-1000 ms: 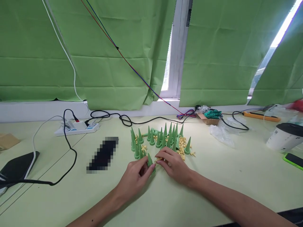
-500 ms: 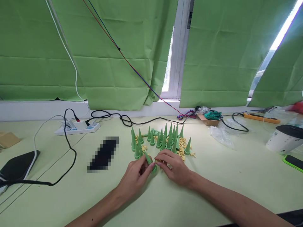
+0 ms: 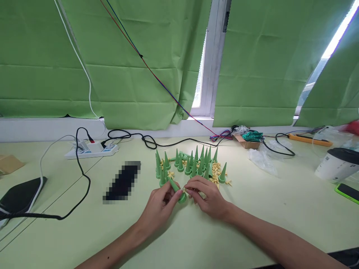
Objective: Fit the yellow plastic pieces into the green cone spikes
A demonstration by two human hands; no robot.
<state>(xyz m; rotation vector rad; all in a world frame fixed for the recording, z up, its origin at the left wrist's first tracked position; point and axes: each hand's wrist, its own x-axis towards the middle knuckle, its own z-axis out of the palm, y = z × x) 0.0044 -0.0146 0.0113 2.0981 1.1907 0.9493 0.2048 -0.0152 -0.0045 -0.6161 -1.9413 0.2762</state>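
A green cone with a round base is tilted in my left hand, its tip pointing up and to the left. My right hand pinches a small yellow piece right beside the cone, near its base. Behind both hands stand several upright green cones on the table. Small yellow pieces lie heaped among them and at their right side.
On the table a black pixelated shape and a power strip lie to the left. Black cables run along the back. To the right are a small box, a white cup and a green-edged phone.
The cone in my left hand has tilted further to the left, showing more of its base. My right hand has shifted very slightly at the fingertips.
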